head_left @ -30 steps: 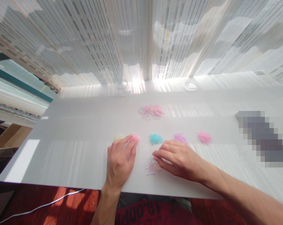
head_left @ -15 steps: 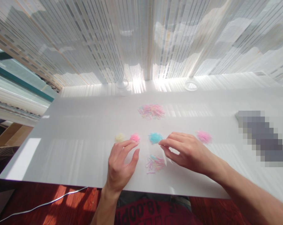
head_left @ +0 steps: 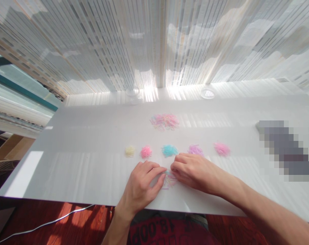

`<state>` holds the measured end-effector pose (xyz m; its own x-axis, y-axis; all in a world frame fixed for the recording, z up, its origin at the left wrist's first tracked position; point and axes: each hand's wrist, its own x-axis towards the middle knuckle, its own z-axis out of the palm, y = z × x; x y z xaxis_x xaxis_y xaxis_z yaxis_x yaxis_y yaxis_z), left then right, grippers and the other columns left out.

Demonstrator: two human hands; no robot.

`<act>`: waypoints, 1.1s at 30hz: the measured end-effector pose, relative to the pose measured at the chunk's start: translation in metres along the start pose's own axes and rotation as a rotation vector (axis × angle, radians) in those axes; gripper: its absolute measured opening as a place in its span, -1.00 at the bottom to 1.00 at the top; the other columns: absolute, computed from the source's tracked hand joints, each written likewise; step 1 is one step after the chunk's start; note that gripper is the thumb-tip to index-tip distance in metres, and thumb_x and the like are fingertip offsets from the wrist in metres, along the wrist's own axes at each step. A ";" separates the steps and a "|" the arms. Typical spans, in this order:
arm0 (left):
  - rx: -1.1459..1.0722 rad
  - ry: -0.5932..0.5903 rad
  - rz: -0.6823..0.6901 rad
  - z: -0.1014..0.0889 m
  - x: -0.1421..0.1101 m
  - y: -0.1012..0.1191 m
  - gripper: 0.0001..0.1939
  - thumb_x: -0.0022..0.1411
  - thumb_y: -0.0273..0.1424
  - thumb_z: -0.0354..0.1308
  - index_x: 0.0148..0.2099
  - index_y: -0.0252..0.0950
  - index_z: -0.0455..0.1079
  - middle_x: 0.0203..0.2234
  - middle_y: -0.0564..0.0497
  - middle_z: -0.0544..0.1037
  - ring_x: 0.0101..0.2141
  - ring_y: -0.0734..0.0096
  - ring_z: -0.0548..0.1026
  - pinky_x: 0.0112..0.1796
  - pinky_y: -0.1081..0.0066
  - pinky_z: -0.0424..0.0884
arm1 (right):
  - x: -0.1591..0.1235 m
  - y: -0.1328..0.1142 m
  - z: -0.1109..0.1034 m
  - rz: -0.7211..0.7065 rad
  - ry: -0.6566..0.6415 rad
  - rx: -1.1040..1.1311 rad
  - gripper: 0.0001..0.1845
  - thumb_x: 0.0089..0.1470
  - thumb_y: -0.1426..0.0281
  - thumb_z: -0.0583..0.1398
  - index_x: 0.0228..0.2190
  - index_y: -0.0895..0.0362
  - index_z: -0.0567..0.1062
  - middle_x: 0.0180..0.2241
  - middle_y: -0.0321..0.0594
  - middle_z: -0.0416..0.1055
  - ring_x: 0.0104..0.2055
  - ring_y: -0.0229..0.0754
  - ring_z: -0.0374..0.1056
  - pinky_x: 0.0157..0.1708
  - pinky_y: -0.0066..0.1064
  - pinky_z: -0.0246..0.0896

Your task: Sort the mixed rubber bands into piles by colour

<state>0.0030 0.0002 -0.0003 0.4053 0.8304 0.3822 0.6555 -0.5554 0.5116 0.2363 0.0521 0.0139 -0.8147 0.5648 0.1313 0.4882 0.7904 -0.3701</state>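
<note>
On the white desk (head_left: 80, 136), the left hand (head_left: 142, 183) and right hand (head_left: 195, 171) work close together over a small mixed heap (head_left: 171, 181) of thin pastel strands, each grip just beside the other, any strand held too small to tell. Beyond them runs a row: yellow heap (head_left: 130, 151), bright pink heap (head_left: 146, 152), turquoise heap (head_left: 169, 150), purple heap (head_left: 196, 149), light pink heap (head_left: 222, 149). Farther back lie a larger mixed heap (head_left: 165, 121) and, near the striped curtain (head_left: 134, 44), a clear round dish (head_left: 208, 93).
</note>
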 end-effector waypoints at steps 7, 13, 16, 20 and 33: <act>0.002 0.018 -0.008 0.000 0.000 0.001 -0.85 0.43 -0.47 0.18 0.00 -0.25 0.50 -0.25 -0.04 0.64 -0.28 0.32 0.58 -0.26 0.32 0.46 | 0.002 -0.001 0.001 -0.018 0.061 -0.026 -0.79 0.30 0.55 0.14 -0.38 0.16 0.49 -0.42 -0.23 0.40 -0.40 -0.19 0.26 -0.42 -0.35 0.04; -0.035 0.072 0.001 -0.001 -0.002 -0.001 -0.87 0.42 -0.45 0.21 -0.02 -0.25 0.52 -0.30 -0.03 0.65 -0.33 0.34 0.57 -0.30 0.36 0.49 | 0.003 -0.004 0.001 -0.059 0.171 0.007 -0.81 0.32 0.53 0.13 -0.32 0.15 0.50 -0.40 -0.21 0.43 -0.38 -0.20 0.31 -0.40 -0.38 0.13; -0.067 0.101 0.009 -0.001 -0.004 -0.001 -0.88 0.40 -0.47 0.24 -0.04 -0.25 0.53 -0.32 -0.02 0.65 -0.32 0.35 0.58 -0.31 0.38 0.49 | 0.004 -0.005 0.003 -0.073 0.192 0.024 -0.80 0.34 0.51 0.11 -0.31 0.14 0.50 -0.40 -0.21 0.44 -0.38 -0.19 0.33 -0.40 -0.38 0.17; -0.098 0.117 0.019 -0.001 -0.003 -0.002 -0.89 0.40 -0.52 0.23 -0.08 -0.24 0.53 -0.34 0.00 0.65 -0.33 0.38 0.58 -0.31 0.39 0.48 | 0.004 -0.007 0.004 -0.091 0.208 0.036 -0.78 0.35 0.51 0.09 -0.31 0.14 0.50 -0.41 -0.21 0.45 -0.37 -0.18 0.34 -0.38 -0.37 0.22; -0.159 0.157 0.020 -0.002 -0.003 -0.002 -0.85 0.35 -0.56 0.29 -0.08 -0.23 0.54 -0.34 0.03 0.63 -0.34 0.42 0.58 -0.29 0.42 0.51 | 0.005 -0.006 0.006 -0.100 0.259 0.079 -0.81 0.39 0.44 0.12 -0.25 0.15 0.52 -0.38 -0.19 0.52 -0.37 -0.16 0.38 -0.36 -0.33 0.24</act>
<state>-0.0011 -0.0011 -0.0008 0.3052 0.8092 0.5021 0.5350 -0.5819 0.6126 0.2275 0.0488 0.0116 -0.7456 0.5350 0.3973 0.3754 0.8298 -0.4129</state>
